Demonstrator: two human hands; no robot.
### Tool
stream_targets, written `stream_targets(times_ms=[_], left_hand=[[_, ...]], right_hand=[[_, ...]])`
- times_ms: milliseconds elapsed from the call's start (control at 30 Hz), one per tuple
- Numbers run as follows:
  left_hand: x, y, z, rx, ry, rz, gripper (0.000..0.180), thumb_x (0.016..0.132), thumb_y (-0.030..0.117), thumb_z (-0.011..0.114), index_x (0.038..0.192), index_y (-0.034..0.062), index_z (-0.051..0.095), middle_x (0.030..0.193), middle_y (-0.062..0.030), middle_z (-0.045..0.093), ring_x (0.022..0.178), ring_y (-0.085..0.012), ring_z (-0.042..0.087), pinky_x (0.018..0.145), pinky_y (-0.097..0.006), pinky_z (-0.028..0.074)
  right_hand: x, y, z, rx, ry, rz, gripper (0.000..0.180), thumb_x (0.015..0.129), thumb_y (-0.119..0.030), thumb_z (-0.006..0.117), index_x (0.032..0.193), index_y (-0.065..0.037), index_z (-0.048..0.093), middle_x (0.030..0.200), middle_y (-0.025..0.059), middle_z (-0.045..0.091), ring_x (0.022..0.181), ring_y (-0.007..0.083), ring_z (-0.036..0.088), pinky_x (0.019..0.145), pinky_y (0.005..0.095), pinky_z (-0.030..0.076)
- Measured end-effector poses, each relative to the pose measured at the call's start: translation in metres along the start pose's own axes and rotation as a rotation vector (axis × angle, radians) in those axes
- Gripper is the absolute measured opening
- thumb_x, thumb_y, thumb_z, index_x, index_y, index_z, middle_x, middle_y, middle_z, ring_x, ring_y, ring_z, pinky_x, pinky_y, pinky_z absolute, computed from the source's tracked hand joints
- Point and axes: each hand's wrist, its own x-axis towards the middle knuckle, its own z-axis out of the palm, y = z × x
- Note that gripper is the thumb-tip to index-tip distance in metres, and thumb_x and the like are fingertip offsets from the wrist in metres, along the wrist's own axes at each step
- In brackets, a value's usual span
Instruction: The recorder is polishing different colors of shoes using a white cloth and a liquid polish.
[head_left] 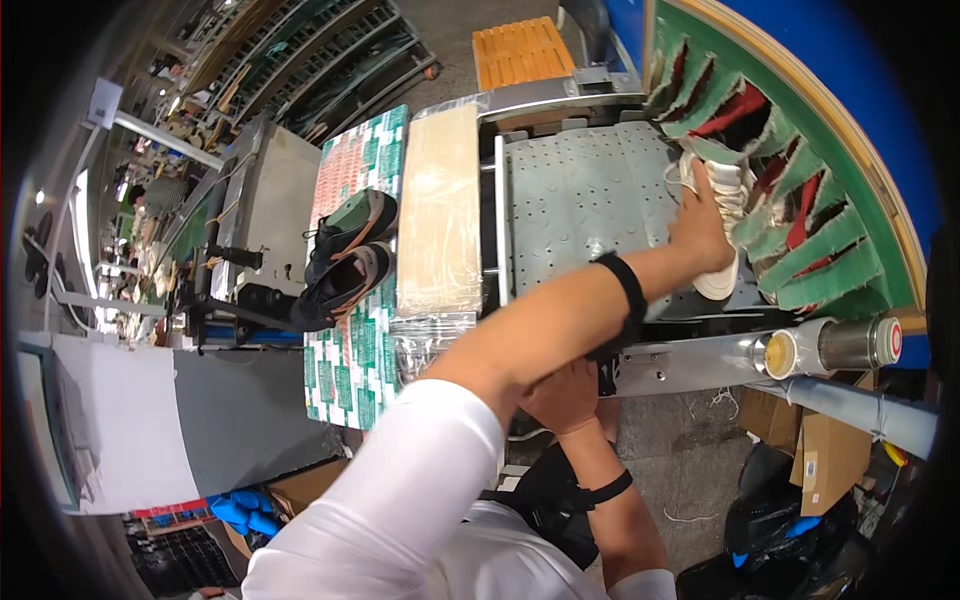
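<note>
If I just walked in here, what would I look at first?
Probably the left hand, stretched far out and pressing on a white sneaker on the grey dotted conveyor belt, right at the ragged green curtain strips on the right. Next, the pair of dark shoes with orange trim on the green patterned sheet further left. The right hand sits low, under the outstretched arm.

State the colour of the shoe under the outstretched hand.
White shoe, left hand on it; head view.

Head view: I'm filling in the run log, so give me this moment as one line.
left hand: on white shoe, conveyor belt | right hand: under left arm, grip unclear | dark shoes: on patterned table
</note>
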Motion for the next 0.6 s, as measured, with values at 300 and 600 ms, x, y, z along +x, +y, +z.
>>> stream_targets(times_ms=[300, 600], left_hand=[[-0.007, 0.011, 0.035, 0.164, 0.313, 0.022, 0.162, 0.070, 0.028, 0.101, 0.173, -0.0059, -0.019, 0.171, -0.0354, 0.028, 0.158, -0.0502, 0.035, 0.118, -0.060, 0.047], [0.031, -0.081, -0.042, 0.047, 0.039, 0.193, 0.173, 0.062, 0.025, 0.103, 0.173, 0.0082, -0.028, 0.165, -0.0379, 0.040, 0.151, -0.0537, 0.049, 0.125, -0.052, 0.047]], right_hand=[[-0.042, 0.021, 0.053, 1.015, -0.335, 0.426, 0.067, 0.110, -0.049, 0.060, 0.165, -0.013, 0.048, 0.170, 0.0125, 0.051, 0.161, 0.0322, 0.042, 0.133, 0.0510, 0.032], [0.021, -0.002, -0.018, 0.005, 0.198, -0.088, 0.057, 0.086, -0.049, 0.078, 0.127, -0.009, 0.076, 0.111, 0.0157, 0.066, 0.094, 0.0344, 0.066, 0.089, 0.0484, 0.054]])
